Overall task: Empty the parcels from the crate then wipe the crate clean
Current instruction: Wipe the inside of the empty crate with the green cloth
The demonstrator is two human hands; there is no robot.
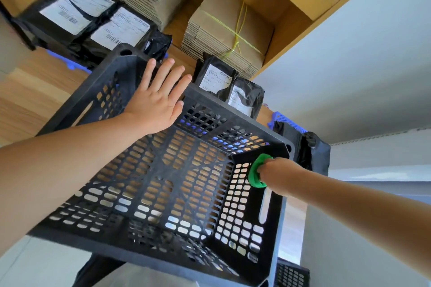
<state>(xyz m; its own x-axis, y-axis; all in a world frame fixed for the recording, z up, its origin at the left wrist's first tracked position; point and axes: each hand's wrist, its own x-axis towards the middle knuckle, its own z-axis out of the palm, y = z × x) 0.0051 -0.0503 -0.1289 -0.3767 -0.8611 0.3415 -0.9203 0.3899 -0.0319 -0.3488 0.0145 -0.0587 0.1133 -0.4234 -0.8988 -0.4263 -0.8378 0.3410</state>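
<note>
Wooden tabletop (pixel 35 91) under black crate (pixel 163 182); left hand (pixel 156 100) flat, right hand (pixel 272 170) around green cloth (pixel 255 173).

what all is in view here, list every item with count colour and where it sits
crate: one, black perforated plastic, centre, nothing inside
cloth: one, green, pressed against the crate's inner right wall
parcels: at least four, black bags with white labels; two at upper left, two smaller ones behind the crate's far rim
flat cardboard bundles: two stacks, brown, tied with yellow string, on the wooden shelf at the top
blue crate: parts only, behind the black one; number unclear
black bag: one, at the crate's right corner
left hand: open, flat on the crate's far rim
right hand: closed around the cloth
</note>
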